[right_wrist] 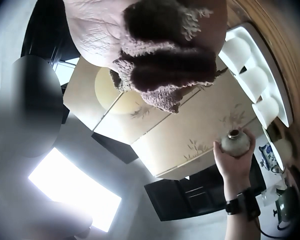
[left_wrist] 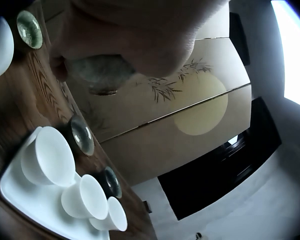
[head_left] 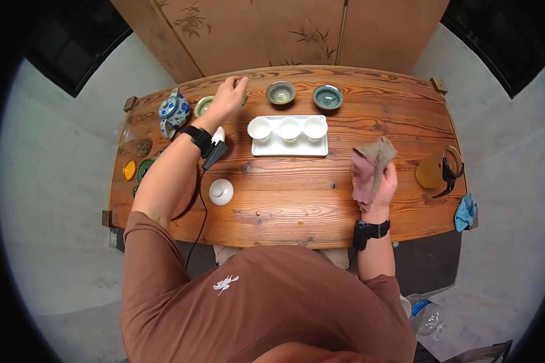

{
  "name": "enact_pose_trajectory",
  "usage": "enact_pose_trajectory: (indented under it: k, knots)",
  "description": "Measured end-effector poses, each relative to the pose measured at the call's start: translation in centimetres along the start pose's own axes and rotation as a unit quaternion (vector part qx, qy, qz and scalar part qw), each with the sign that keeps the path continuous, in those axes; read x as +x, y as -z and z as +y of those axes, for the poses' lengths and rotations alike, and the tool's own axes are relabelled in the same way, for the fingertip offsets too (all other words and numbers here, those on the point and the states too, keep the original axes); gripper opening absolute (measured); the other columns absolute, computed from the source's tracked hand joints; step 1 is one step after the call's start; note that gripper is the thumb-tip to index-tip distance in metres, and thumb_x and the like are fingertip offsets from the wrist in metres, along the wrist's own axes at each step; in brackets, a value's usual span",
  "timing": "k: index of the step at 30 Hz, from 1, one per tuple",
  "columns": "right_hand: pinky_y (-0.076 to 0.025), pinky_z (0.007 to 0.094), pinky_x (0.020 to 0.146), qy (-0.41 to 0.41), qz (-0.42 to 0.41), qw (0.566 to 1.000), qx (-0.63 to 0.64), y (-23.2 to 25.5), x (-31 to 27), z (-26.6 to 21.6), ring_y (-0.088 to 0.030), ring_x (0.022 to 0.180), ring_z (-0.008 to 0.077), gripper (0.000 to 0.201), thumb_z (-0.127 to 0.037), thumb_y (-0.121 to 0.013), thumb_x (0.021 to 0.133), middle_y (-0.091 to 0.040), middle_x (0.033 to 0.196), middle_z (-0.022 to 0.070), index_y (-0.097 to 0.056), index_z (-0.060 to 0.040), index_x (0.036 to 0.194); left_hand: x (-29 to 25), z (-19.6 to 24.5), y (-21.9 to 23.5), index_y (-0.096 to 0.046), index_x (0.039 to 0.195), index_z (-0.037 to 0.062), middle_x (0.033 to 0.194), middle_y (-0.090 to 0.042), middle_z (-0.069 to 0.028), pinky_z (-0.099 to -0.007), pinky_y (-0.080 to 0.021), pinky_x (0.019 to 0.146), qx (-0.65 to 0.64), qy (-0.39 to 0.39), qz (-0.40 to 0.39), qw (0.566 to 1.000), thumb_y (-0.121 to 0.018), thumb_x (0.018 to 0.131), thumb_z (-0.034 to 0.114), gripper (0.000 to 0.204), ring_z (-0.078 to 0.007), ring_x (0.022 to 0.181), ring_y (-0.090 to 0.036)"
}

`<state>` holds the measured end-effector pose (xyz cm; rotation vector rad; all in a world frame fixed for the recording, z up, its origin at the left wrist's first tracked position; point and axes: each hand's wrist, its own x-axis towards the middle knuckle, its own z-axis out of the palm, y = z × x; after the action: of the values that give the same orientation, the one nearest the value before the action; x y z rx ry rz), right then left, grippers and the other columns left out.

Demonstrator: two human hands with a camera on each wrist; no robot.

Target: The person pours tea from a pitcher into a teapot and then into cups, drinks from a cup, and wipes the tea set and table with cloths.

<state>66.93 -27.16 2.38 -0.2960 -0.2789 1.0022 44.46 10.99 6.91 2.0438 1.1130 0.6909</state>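
Observation:
At the far side of the table my left hand [head_left: 229, 98] grips a small grey-green teacup [left_wrist: 102, 71] by its sides; its foot shows in the right wrist view. My right hand [head_left: 386, 189], right of the tray, holds a crumpled pink-and-tan cloth [head_left: 367, 174]. Between the hands is a white tray [head_left: 289, 150] bearing three white cups [head_left: 289, 128]. Behind it stand a grey-green cup [head_left: 281, 94] and a teal cup [head_left: 327, 97]. A light green cup [head_left: 203, 106] is left of my left hand, partly hidden by the forearm.
A blue-and-white teapot [head_left: 174, 112] stands at the back left. Near the left forearm lies a white lid [head_left: 221, 192]. On the right are a glass pitcher of amber liquid [head_left: 430, 172] and a blue cloth [head_left: 465, 213]. A black cable [head_left: 203, 209] hangs from the left wrist.

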Motion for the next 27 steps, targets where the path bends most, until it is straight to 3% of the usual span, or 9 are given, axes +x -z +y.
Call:
enact_pose_trajectory:
  k: [3,4,7,11,17,20,24,27]
  knots:
    - [-0.048,0.0435,0.111,0.026,0.028,0.999,0.013,1.3,-1.4,-2.0,-0.062,0.125,0.0292,0.046,-0.03,-0.038,0.108,-0.065,0.134,0.0137,-0.058,-0.0021,0.138,1.3,0.2,-1.6,-0.057,0.138,-0.0013,0.138,-0.058,-0.0289,-0.0491,-0.041,0.113,0.275,0.002,-0.048,0.96,-0.052,0.104,0.057,0.068,-0.0434,0.136,-0.049]
    - [-0.048,0.0432,0.11,0.027,0.03,0.999,0.029,1.6,-1.6,-2.4,-0.062,0.124,0.0286,0.046,-0.03,-0.039,0.108,-0.065,0.133,0.0133,-0.059,-0.0021,0.137,1.7,-0.1,-2.5,-0.056,0.14,0.0022,0.143,-0.054,-0.027,-0.0544,-0.04,0.114,0.305,0.019,-0.047,0.951,-0.05,0.104,0.058,0.067,-0.0465,0.138,-0.045]
    - [-0.049,0.0424,0.108,0.019,0.054,0.998,0.034,1.6,-2.2,-2.5,-0.062,0.122,0.0269,0.045,-0.03,-0.039,0.107,-0.065,0.132,0.0125,-0.059,-0.0021,0.136,2.3,-1.1,-4.1,-0.053,0.144,0.0062,0.149,-0.048,-0.0245,-0.0578,-0.04,0.114,0.348,0.052,-0.077,0.933,-0.05,0.104,0.057,0.064,-0.0457,0.14,-0.043]
    - [-0.05,0.0416,0.107,-0.005,0.095,0.995,0.023,1.5,-2.5,-1.7,-0.062,0.122,0.0259,0.045,-0.028,-0.04,0.106,-0.065,0.132,0.0125,-0.059,-0.0017,0.136,1.6,-1.3,-5.3,-0.048,0.15,0.0091,0.151,-0.046,-0.0221,-0.0594,-0.039,0.114,0.384,0.051,-0.094,0.917,-0.051,0.105,0.055,0.065,-0.0438,0.142,-0.041]
    - [-0.05,0.0414,0.107,-0.036,0.016,0.997,0.06,2.7,-2.7,-1.5,-0.062,0.123,0.026,0.046,-0.028,-0.04,0.105,-0.065,0.133,0.0135,-0.058,-0.0003,0.137,1.2,-1.3,-5.5,-0.046,0.154,0.0099,0.153,-0.045,-0.0198,-0.0588,-0.038,0.115,0.41,0.033,-0.096,0.907,-0.054,0.103,0.053,0.067,-0.0412,0.143,-0.041]
    - [-0.055,0.041,0.102,-0.025,0.085,0.995,0.04,1.9,-3.0,-1.3,-0.065,0.121,0.025,0.042,-0.029,-0.042,0.106,-0.067,0.13,0.0113,-0.061,-0.0029,0.133,1.4,-1.2,-5.1,-0.045,0.155,0.0093,0.155,-0.045,-0.0192,-0.0571,-0.035,0.118,0.41,0.031,-0.102,0.906,-0.054,0.102,0.052,0.068,-0.039,0.145,-0.04]
    - [-0.055,0.0408,0.101,-0.027,0.093,0.994,0.05,1.9,-3.1,-1.2,-0.065,0.119,0.025,0.042,-0.028,-0.043,0.105,-0.068,0.129,0.011,-0.062,-0.003,0.132,1.8,-0.3,-5.2,-0.045,0.156,0.0089,0.159,-0.044,-0.0186,-0.0536,-0.028,0.124,0.417,0.002,-0.076,0.906,-0.055,0.099,0.05,0.071,-0.0368,0.15,-0.036]
    - [-0.058,0.039,0.095,-0.027,0.121,0.992,0.039,1.8,-3.1,-1.1,-0.067,0.115,0.0242,0.041,-0.029,-0.043,0.105,-0.069,0.126,0.0107,-0.063,-0.0033,0.131,2.8,1.6,-5.4,-0.043,0.157,0.0071,0.163,-0.04,-0.0197,-0.0521,-0.022,0.127,0.316,-0.073,-0.114,0.939,-0.058,0.095,0.054,0.08,-0.0379,0.153,-0.034]
